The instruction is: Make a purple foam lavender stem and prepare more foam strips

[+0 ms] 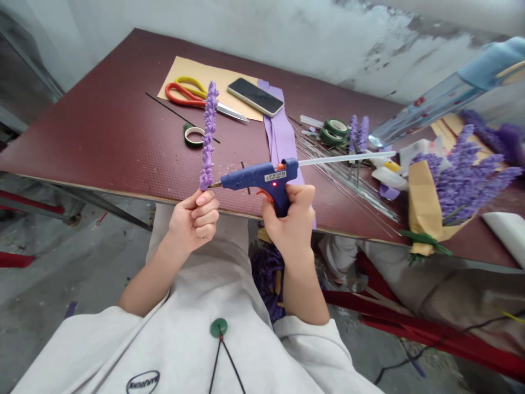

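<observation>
Between the fingertips of my left hand (196, 218) is the bottom end of a purple flower spike (209, 131), which stands nearly upright. My right hand (292, 219) is wrapped round the handle of a blue glue gun (256, 176). A red light glows on the gun, and a long clear glue stick (346, 158) juts from its back. The gun's metal nozzle (215, 185) points left and is at the base of the spike, by my left fingertips; whether it touches is too small to tell.
Behind the spike lie scissors (186, 94), a phone (255, 96) and a tape roll (193, 135). Purple strips (283, 131), wires (348, 186), green tape (334, 131), a bottle (435, 104) and a wrapped purple bouquet (467, 180) are to the right.
</observation>
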`<action>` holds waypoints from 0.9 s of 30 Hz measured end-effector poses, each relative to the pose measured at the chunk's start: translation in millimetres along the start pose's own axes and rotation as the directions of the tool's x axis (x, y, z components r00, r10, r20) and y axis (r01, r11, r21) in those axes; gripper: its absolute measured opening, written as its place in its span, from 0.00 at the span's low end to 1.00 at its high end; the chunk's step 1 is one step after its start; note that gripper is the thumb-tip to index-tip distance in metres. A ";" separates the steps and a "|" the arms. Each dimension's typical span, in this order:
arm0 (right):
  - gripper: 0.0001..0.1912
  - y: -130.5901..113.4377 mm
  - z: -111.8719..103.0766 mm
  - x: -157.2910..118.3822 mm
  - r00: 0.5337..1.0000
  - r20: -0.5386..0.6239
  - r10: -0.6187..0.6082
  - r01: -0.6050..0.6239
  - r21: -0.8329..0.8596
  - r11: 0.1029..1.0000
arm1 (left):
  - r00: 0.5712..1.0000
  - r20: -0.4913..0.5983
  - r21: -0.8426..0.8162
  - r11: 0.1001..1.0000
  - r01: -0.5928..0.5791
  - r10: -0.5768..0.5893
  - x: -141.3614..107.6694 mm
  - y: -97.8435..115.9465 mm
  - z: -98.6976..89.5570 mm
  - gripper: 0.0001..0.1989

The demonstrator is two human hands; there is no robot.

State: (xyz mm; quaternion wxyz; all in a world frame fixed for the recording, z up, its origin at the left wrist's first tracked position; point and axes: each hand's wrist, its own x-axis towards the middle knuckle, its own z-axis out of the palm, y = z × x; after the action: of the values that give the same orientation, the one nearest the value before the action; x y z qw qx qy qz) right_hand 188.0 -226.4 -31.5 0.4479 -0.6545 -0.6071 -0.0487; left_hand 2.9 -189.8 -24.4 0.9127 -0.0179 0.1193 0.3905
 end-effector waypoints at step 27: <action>0.18 55.1 -31.6 33.5 0.868 -0.046 0.495 -0.490 -0.247 0.836 | 0.986 0.160 0.063 0.998 0.025 -0.035 -14.1 -0.7 4.1 0.24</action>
State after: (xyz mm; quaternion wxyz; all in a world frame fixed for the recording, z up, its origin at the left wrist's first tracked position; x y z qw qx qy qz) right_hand 258.0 -214.0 -21.4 0.3530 -0.8401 -0.4118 -0.0020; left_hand -5.2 -199.9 -17.2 0.9252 0.0396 0.0564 0.3731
